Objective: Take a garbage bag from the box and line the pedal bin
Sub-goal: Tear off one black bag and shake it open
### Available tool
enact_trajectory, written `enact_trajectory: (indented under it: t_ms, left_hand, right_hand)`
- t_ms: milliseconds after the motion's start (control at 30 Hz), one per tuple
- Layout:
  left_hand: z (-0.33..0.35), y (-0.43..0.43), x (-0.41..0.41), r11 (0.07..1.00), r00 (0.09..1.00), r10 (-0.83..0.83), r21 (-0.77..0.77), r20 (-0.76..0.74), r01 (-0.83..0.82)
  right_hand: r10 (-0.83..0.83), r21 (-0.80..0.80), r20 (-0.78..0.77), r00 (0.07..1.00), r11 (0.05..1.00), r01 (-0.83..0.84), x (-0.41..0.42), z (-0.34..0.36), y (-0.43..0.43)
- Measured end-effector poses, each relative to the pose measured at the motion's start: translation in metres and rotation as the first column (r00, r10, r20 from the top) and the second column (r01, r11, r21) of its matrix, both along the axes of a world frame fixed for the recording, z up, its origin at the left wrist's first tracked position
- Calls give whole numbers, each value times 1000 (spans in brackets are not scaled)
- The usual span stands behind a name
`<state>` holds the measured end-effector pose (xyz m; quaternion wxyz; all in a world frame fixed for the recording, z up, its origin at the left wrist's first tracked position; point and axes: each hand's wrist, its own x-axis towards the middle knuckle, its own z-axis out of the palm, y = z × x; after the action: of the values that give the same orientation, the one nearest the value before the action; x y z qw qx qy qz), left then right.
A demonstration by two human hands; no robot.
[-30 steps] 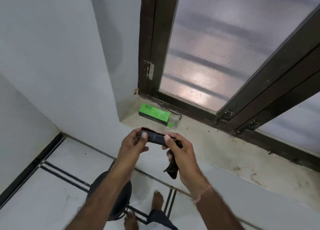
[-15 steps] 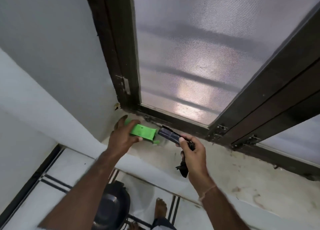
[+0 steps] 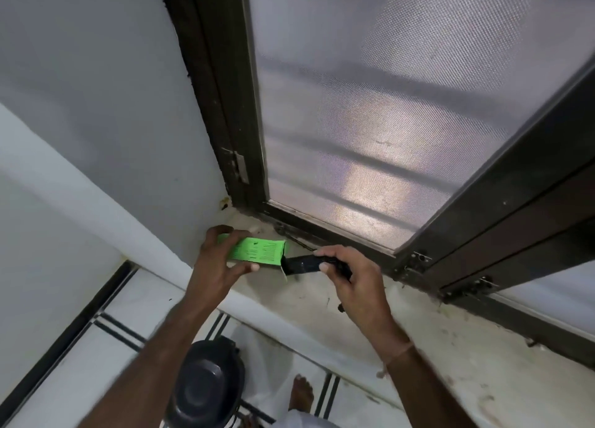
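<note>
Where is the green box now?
Left of centre in the head view, on the sill below the window corner: the green box in the left hand.

Two bare hands are in view: the left hand (image 3: pixel 215 266) and the right hand (image 3: pixel 351 274). There is one bright green cardboard box (image 3: pixel 257 251), far left on the sill, and one black roll of garbage bags (image 3: pixel 301 264) at its right end. One round black pedal bin (image 3: pixel 206 385) stands on the near floor. One bare foot (image 3: pixel 301 395) shows clearly to the right of it; a second is only a sliver at the bottom edge. One thin thread bracelet (image 3: pixel 397 357) circles the right wrist. One dusty pale stone window sill (image 3: pixel 434 340) runs under two dark-framed frosted panes (image 3: pixel 370 105).
</note>
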<state>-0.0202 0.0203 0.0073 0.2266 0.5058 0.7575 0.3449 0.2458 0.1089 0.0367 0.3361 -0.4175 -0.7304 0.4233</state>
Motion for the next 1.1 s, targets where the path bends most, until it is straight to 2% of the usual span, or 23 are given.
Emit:
enact_trajectory:
  t_ms: [100, 267, 467, 600, 767, 867, 933, 1000, 1100]
  left_hand:
    - [6, -1, 1, 999, 999, 30, 37, -26, -29]
    - [17, -2, 9, 991, 991, 129, 28, 25, -130]
    - [18, -6, 20, 991, 985, 125, 36, 119, -130]
    - [19, -9, 27, 993, 982, 97, 50, 161, -107]
    - [20, -9, 37, 994, 975, 79, 55, 208, -93]
    - [17, -12, 46, 985, 952, 152, 38, 265, -168]
    - [14, -16, 48, 977, 932, 199, 18, 303, -214]
    - [12, -21, 49, 975, 925, 204, 16, 322, -221]
    - [16, -24, 51, 980, 924, 166, 48, 345, -194]
  right_hand:
    - [8, 17, -3, 1000, 1000, -8, -3, 8, 6]
    - [-178, -190, -125, 976, 970, 152, -8, 8, 3]
    - [-280, -386, -187, 942, 902, 192, -18, 6, -2]
    - [-141, -427, -201, 969, 903, 43, -19, 7, -4]
    - [-218, -426, -218, 951, 898, 108, -30, 10, -5]
    - [-98, -376, -251, 963, 927, -4, -32, 18, -8]
    - [-81, -366, -297, 951, 930, -36, -30, 22, -11]
    - [-74, -370, -317, 945, 928, -51, -26, 23, -11]
    - [-7, -341, -269, 963, 936, -89, -25, 24, -9]
